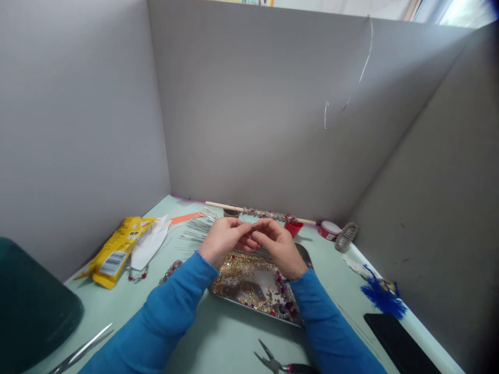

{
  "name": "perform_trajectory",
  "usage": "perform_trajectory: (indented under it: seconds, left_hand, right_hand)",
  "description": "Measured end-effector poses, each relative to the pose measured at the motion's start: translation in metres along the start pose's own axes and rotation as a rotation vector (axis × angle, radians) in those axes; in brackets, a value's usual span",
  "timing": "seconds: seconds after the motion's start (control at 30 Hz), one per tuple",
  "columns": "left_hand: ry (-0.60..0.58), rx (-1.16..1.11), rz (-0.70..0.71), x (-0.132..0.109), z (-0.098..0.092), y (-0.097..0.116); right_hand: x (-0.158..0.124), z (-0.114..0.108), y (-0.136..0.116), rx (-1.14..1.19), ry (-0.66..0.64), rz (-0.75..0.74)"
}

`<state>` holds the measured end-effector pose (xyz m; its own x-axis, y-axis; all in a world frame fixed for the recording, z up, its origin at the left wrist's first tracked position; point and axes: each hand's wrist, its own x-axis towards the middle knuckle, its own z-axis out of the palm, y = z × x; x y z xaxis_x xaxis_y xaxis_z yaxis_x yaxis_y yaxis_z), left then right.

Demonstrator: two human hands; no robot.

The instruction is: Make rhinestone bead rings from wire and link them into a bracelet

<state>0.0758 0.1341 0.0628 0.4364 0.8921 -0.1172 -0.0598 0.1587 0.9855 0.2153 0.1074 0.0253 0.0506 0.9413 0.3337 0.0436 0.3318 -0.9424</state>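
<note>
Gold beads (241,267) lie in a shiny metal tray (268,280), below the left hand (227,240) and right hand (281,246), both pinching; anything held is too small to tell. The right sleeve (325,317) hides the tray's right edge. Far: thin wires (197,228), a bead-wrapped wooden stick (268,213); left, a crinkled packet (122,249); near, pliers (275,365).

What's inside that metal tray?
The tray holds mostly gold-coloured beads, with red and dark beads towards the right. The left hand and right hand hide whatever lies behind them at its far side.
</note>
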Motion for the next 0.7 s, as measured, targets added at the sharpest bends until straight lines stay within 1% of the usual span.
perform_trajectory:
  seconds: [0.27, 0.33, 0.5, 0.7]
  left_hand:
    - [-0.054, 0.01, -0.035, -0.0008, -0.0032, 0.0005]
    - [-0.044, 0.007, -0.032, 0.0005, -0.0031, -0.0006]
    - [0.027, 0.058, -0.02, 0.0034, -0.0019, -0.0027]
    - [-0.018, 0.045, -0.012, 0.0043, -0.0024, -0.0037]
  right_hand:
    - [-0.0003, -0.0003, 0.0034, -0.055, -0.01, -0.023]
    - [-0.0003, -0.0002, 0.0052, -0.087, 0.0, -0.039]
    - [-0.0002, 0.0007, 0.0087, -0.174, 0.047, -0.1]
    - [-0.0003, 0.0004, 0.0089, -0.209, 0.029, -0.134]
